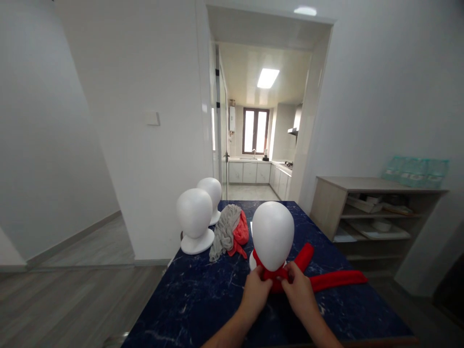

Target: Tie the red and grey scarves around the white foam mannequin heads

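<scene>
With the fingers of our left hand [256, 288] and right hand [299, 286] we pinch the red scarf [328, 280] at the neck of the nearest white head form [273, 236]; from there its ends trail toward two and three o'clock across the bench [195, 302].

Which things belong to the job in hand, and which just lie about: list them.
Job in hand:
front white head
red cloth, at its neck, gripped by the left hand and right hand

Just lying about:
left white head
white head behind it
grey cloth
coral cloth
teal pack on the shelf unit
</scene>
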The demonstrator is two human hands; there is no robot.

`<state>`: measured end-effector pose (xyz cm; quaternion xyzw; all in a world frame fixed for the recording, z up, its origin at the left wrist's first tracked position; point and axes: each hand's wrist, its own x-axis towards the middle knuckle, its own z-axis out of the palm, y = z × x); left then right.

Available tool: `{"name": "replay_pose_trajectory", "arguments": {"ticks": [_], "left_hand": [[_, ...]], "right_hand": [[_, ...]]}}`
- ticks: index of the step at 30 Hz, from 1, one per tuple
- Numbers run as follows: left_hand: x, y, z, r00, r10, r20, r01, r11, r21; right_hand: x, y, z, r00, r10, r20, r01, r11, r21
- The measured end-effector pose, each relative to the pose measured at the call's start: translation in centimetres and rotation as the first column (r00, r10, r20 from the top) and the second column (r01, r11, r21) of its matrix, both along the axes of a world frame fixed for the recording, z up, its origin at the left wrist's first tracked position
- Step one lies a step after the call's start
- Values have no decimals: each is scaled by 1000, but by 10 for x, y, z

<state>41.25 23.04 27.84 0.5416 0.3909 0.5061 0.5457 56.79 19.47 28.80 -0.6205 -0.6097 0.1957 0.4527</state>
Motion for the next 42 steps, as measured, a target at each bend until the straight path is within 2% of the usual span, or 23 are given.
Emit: {"name": "replay_pose_trajectory", "arguments": {"ticks": [4,6,9,11,15,19,23,24,26,28,29,31,33,36,38,39,40,42], "left_hand": [[-4,4,3,938,65,339,0,982,-187],[-4,3,4,895,87,438,27,969,-247],[-2,1,4,854,52,518,92,964,-248],[0,-1,4,843,27,536,119,964,-236],[0,-3,3,856,-7,517,145,963,-227],[0,-5,2,864,-23,504,164,958,-237],[0,-5,2,856,-22,517,180,949,-258],[0,-5,2,863,-31,505,191,944,-268],[-1,-6,1,880,-55,472,209,937,-279],[-1,-7,1,894,-73,443,209,941,-268],[-1,-7,2,899,-75,432,202,945,-256],[-1,-8,2,905,-83,417,195,953,-233],[-1,-8,2,912,-94,400,197,954,-225],[-5,-1,1,930,-142,338,228,946,-231],[-13,9,1,968,-143,207,191,952,-239],[-19,14,1,990,-103,101,123,968,-219],[-25,20,2,999,-38,-25,33,987,-160],[-39,30,4,960,113,-256,-100,993,62]], "right_hand": [[8,3,-9,957,-107,269,88,993,82],[7,1,-11,922,-99,374,49,989,140],[2,-6,-15,893,-20,449,-89,971,221],[-2,-14,-22,890,5,457,-138,956,260],[-11,-32,-38,902,-6,432,-128,951,281],[-10,-46,-44,910,4,414,-149,936,318],[8,-62,-49,891,106,442,-290,882,372],[13,-66,-51,892,141,430,-309,884,350],[23,-75,-50,926,156,344,-249,938,243],[33,-81,-40,971,116,208,-133,988,72],[37,-84,-32,984,114,138,-113,994,-16],[48,-87,-10,981,195,1,-192,968,-162],[60,-90,15,951,294,-98,-309,914,-262],[82,-92,47,951,300,-81,-309,885,-348],[94,-92,64,958,284,-34,-278,895,-350],[98,-92,71,958,284,-28,-276,897,-344],[101,-91,77,957,288,-35,-282,895,-345],[105,-90,85,954,294,-63,-297,883,-363]]}}
